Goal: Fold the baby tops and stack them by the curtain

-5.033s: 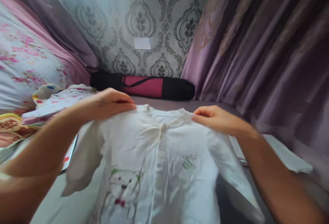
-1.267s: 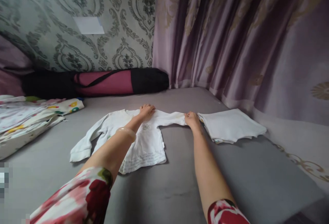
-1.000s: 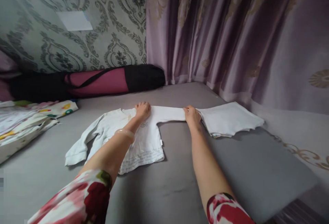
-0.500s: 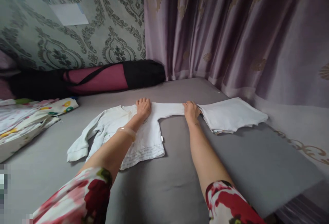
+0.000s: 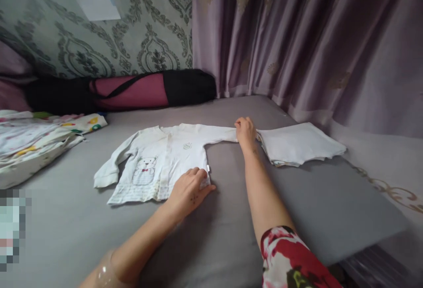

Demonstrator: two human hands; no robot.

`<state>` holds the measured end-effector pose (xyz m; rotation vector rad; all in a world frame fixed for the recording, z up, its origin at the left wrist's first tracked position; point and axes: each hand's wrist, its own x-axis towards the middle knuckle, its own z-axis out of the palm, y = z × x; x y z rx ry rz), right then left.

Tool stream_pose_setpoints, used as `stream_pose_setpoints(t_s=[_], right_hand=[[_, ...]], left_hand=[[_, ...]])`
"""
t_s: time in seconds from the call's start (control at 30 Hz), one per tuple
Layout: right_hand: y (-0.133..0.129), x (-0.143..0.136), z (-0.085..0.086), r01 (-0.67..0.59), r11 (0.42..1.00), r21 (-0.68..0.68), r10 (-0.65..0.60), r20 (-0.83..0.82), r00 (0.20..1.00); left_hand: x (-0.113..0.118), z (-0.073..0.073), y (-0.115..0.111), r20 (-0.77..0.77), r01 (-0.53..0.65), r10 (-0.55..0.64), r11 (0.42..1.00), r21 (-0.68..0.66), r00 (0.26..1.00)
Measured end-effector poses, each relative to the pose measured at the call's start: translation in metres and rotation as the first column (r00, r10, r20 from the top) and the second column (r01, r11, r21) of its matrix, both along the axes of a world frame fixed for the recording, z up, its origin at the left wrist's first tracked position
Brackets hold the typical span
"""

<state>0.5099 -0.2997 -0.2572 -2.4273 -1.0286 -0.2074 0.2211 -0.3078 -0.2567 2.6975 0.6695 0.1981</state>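
One shirt [image 5: 165, 160], right hand [image 5: 246, 132] gripping one sleeve [image 5: 220, 134], left hand [image 5: 187, 191] unclenched; one cloth stack [image 5: 302, 144]

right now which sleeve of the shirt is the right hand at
The sleeve stretching toward the folded white pile: the right hand is at its cuff end. The other sleeve slants toward the camera, no hand on it.
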Motion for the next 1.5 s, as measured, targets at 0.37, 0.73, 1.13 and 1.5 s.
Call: stream_pose_setpoints(t_s=[0.37,0.73,1.13,1.5], right_hand=[[-0.005,0.002,-0.002,-0.446,0.864,-0.234,0.371,-0.304,0.878],[-0.007,0.006,-0.012,-0.306,0.913,-0.271,0.29,-0.097,0.952],[-0.014,0.005,0.005,-0.247,0.895,-0.37,0.182,-0.202,0.962],[0.056,-0.102,-0.016,-0.652,0.713,-0.258,0.641,-0.138,0.755]], left_hand=[[0.003,-0.011,-0.018,0.026,-0.082,0.079,0.99,0.116,0.997],[-0.001,-0.016,-0.011,0.274,-0.019,0.022,1.0,-0.013,0.962],[-0.004,-0.016,-0.014,0.331,0.102,-0.051,0.985,-0.137,0.942],[-0.001,-0.022,-0.02,0.324,0.131,-0.068,0.976,-0.176,0.944]])
